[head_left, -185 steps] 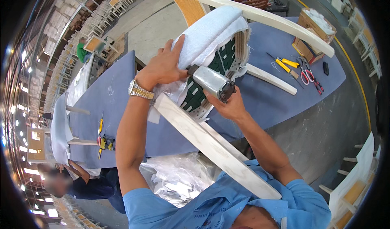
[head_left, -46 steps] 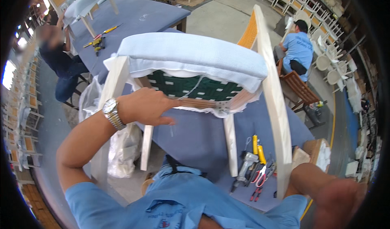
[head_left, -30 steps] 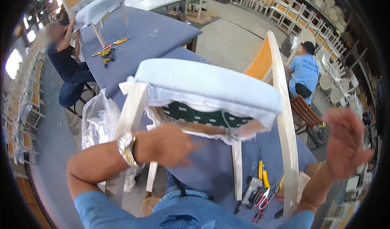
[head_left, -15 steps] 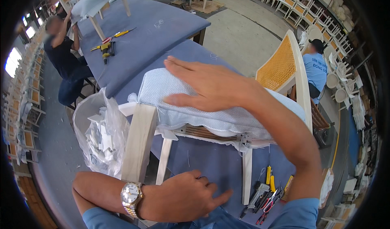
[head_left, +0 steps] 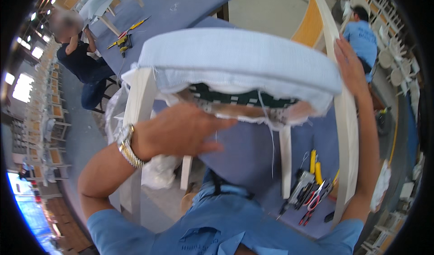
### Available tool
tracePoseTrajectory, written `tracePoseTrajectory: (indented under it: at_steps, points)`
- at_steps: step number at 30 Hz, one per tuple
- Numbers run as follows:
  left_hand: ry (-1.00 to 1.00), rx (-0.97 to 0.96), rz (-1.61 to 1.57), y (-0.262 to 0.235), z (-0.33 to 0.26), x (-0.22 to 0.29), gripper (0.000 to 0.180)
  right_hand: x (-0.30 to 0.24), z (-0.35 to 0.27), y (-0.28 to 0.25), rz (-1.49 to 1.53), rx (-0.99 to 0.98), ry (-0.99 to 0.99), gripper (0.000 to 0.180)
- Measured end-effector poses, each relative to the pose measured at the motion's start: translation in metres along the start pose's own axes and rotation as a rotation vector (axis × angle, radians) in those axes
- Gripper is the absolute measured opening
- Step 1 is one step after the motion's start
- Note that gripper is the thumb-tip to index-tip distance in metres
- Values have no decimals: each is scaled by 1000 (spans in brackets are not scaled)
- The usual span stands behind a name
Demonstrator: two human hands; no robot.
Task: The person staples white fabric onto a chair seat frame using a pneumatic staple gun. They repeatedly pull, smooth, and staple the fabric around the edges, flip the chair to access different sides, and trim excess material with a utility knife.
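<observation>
A white wooden chair (head_left: pixel 346 133) stands tilted in front of me, its padded seat (head_left: pixel 239 51) covered in pale blue-white fabric. Beneath the seat's near edge, dark green webbing (head_left: pixel 235 96) and a ragged fabric hem show, with a loose thread (head_left: pixel 272 151) hanging down. My left hand (head_left: pixel 181 129), blurred and wearing a wristwatch, is by the left front leg (head_left: pixel 139 96), just below the hem. Its fingers are apart and hold nothing visible. My right hand (head_left: pixel 351 67) grips the chair's right upright, fingers over its edge and thumb hidden.
On the blue-covered table (head_left: pixel 239 160) at right lie a staple gun (head_left: pixel 299 189), red-handled pliers (head_left: pixel 315 200) and yellow-handled tools (head_left: pixel 315 167). A yellow drill (head_left: pixel 122 44) rests on the far table. Two people (head_left: pixel 81 58) (head_left: pixel 361 38) sit beyond, left and right.
My right hand has gone from the seat top to the right upright. The left hand has risen from low in front to the seat's underside. The chair has turned, showing more webbing.
</observation>
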State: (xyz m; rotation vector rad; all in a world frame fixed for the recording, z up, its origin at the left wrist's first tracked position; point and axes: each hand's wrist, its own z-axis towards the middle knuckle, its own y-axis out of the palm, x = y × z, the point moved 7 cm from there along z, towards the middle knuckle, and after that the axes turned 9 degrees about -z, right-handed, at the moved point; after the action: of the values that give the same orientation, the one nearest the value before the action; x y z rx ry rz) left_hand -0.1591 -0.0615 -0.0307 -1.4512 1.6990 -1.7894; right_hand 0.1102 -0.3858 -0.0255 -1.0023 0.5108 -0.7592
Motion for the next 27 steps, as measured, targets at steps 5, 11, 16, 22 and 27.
tracePoseTrajectory:
  at_steps: [5, 11, 16, 22, 27]
  points:
    - [-119, 597, 115, -65, -28, 12, 44, 20, 1, 31, -1, 168, 166, 64]
    - [-650, 680, 31, -60, -102, -66, 66, 12, 23, 54, -225, -161, -151, 38]
    - [-824, 961, -645, -39, -105, -71, 69, 23, 43, 62, 40, -100, -87, 42]
    - [-908, 820, -947, -29, -141, -91, 69, 3, 40, 51, 429, -199, 216, 69]
    - [-1031, 787, -773, -47, -100, -63, 75, 6, 19, 45, 900, -78, 482, 77]
